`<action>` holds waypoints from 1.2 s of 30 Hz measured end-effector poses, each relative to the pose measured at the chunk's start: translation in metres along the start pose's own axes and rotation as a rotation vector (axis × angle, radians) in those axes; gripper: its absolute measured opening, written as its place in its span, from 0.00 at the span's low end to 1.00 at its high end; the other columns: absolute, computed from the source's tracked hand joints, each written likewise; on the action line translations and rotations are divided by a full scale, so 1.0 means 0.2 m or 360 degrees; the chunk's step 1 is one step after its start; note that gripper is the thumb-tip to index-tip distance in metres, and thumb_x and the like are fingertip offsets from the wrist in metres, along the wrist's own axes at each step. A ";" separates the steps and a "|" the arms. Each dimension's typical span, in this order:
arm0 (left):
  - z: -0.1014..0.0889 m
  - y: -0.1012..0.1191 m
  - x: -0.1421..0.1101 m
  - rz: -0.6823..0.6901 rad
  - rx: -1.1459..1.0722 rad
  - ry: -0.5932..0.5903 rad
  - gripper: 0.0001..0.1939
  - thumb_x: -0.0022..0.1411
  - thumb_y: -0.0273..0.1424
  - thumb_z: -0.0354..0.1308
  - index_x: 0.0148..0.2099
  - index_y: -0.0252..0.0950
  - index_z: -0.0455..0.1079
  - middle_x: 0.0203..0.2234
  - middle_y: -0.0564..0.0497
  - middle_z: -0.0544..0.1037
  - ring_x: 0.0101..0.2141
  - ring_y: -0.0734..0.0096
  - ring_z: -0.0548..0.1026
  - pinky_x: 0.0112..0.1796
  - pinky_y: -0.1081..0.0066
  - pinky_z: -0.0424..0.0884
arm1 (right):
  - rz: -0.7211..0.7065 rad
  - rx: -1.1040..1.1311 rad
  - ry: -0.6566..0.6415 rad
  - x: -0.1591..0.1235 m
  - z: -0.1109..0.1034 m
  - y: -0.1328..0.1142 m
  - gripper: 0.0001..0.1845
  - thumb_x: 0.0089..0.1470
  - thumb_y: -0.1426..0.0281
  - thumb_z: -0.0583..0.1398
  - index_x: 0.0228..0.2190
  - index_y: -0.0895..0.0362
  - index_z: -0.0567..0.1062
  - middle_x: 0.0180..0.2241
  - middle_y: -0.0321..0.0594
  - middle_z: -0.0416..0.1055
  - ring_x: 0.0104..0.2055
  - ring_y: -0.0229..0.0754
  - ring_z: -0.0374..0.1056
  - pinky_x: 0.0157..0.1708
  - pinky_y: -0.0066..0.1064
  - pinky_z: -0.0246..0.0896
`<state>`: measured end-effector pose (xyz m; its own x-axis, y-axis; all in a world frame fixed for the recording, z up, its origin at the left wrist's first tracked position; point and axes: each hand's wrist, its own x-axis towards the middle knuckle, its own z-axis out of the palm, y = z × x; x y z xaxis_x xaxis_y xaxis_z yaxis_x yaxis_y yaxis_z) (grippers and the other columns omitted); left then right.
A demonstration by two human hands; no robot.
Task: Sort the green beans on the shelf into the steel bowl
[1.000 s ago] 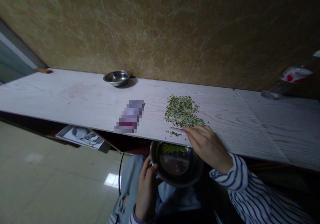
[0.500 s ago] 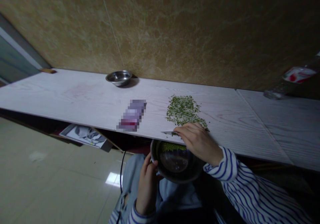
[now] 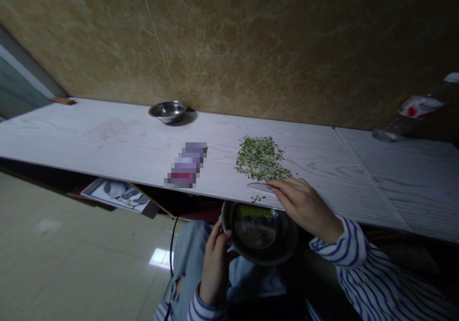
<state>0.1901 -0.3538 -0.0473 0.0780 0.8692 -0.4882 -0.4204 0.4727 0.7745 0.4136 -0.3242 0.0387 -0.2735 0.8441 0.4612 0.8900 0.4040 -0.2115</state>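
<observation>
My left hand grips the left rim of a metal bowl, which is tilted just below the counter's front edge. Small green beans, like mung beans, lie inside it near the counter. Above the bowl, my right hand pinches a thin, flat, greyish piece with a rounded end; its exact kind is unclear. More green beans are spread over the counter beyond that hand. A few loose beans sit at the edge, between the flat piece and the bowl.
A small metal bowl stands by the wall at the back left. On the white wooden counter lies a blurred, purplish flat object. A clear bottle leans at the far right. Below the counter is a box with papers.
My right hand and the flat piece have shifted right, exposing a few beans at the edge. My left hand and the bowl have moved slightly right. The whole view has shifted a little.
</observation>
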 end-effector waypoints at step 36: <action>0.01 0.00 -0.01 -0.0084 0.0019 0.0017 0.35 0.58 0.41 0.61 0.66 0.40 0.64 0.59 0.39 0.72 0.48 0.52 0.74 0.34 0.67 0.73 | 0.0298 -0.0396 0.0219 0.03 0.01 0.05 0.15 0.64 0.74 0.54 0.47 0.62 0.77 0.37 0.49 0.81 0.34 0.48 0.75 0.37 0.39 0.68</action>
<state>0.1923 -0.3557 -0.0450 0.0899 0.8415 -0.5327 -0.4049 0.5195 0.7524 0.4201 -0.3141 0.0367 -0.0600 0.8331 0.5498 0.9865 0.1335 -0.0946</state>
